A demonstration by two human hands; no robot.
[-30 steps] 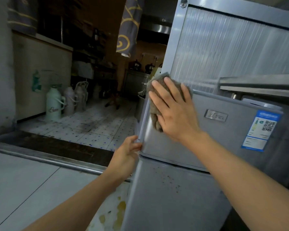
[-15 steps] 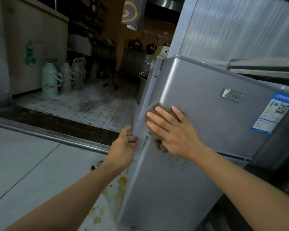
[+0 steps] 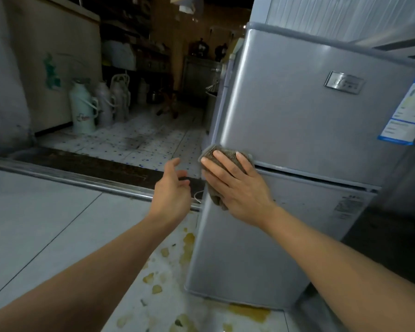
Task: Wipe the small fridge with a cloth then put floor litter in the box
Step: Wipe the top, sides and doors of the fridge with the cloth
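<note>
Head view is showing the right hand [image 3: 237, 188] pressing a grey cloth [image 3: 216, 154] flat-fingered against the small fridge [image 3: 285, 121] at the seam between its 2 doors; the left hand [image 3: 173, 188] is hovering loose just left, holding nothing; a blue QR label [image 3: 407, 111] and a silver badge [image 3: 344, 83] are sitting far right, their writing unreadable.

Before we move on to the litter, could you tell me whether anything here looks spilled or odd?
Yes: yellowish stains and scraps spatter the pale floor along the small fridge, with a bigger patch by its bottom corner. It looks like dried spillage.
</note>
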